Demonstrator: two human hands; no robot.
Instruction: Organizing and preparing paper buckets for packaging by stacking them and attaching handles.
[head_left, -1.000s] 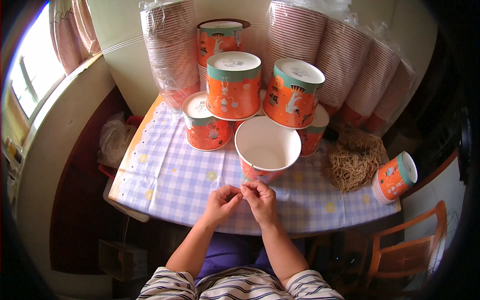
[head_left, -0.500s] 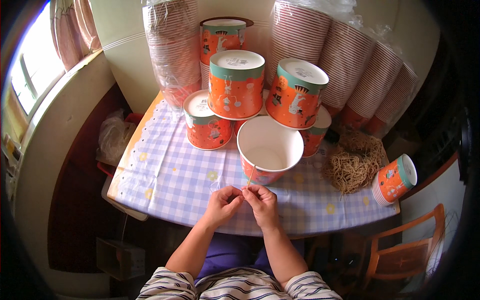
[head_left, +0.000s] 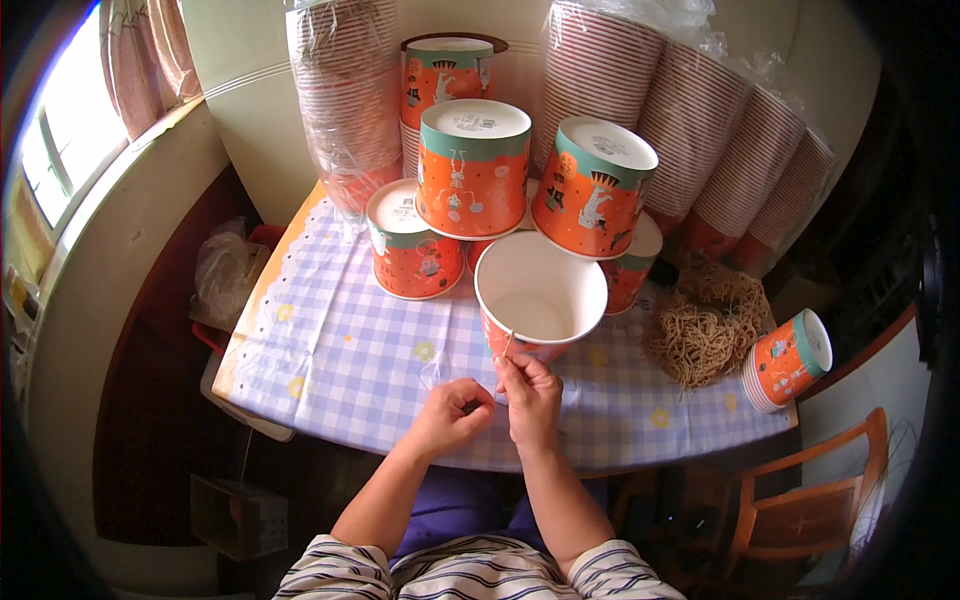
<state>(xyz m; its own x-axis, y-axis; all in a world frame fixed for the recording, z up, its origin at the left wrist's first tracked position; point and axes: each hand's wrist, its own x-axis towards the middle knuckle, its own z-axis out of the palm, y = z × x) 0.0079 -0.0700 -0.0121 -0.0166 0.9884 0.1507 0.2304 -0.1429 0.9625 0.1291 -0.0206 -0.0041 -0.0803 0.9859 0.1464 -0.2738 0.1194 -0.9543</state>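
An open paper bucket [head_left: 575, 275], white inside and orange outside, stands upright just beyond my hands. My right hand [head_left: 532, 400] is close to its near wall, thumb and fingers pinched on a thin tan cord [head_left: 509, 343]. The cord's upper end shows at the bucket's near side, and a short bit hangs under the pinch. My left hand [head_left: 452, 415] is beside it to the left, fingers curled in. Whatever those fingers hold, if anything, is hidden. A tangled heap of tan cords [head_left: 708, 335] lies on the right of the table.
Upside-down orange buckets [head_left: 473, 185] are stacked behind the open one. Tall plastic-wrapped bucket stacks [head_left: 345, 100] stand along the back. A small stack of buckets [head_left: 785, 360] lies tilted at the right edge of the checked tablecloth [head_left: 340, 370]. A wooden chair [head_left: 810, 500] stands lower right.
My right hand has moved slightly up and forward along the cord, toward the bucket's wall. My left hand has come apart from it and curled. The bucket has stayed in place.
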